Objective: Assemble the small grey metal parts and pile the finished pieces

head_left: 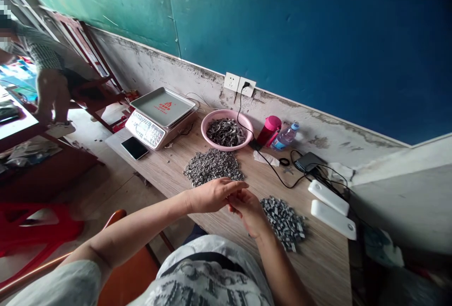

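My left hand (217, 194) and my right hand (249, 209) meet over the front of the table, fingers closed against each other. Whatever they pinch is too small and too covered to make out. Just beyond them spreads a heap of small grey pieces (212, 165). To the right of my right hand lies a second pile of larger grey pieces (284, 221). Behind the first heap stands a pink plastic basket (249, 129) holding dark grey strips.
A weighing scale (164, 108) and a phone (134, 148) are at the left. A pink flask (270, 129), a water bottle (285, 136), cables and two white devices (334, 220) line the right. Another person (49, 66) sits at a far-left table.
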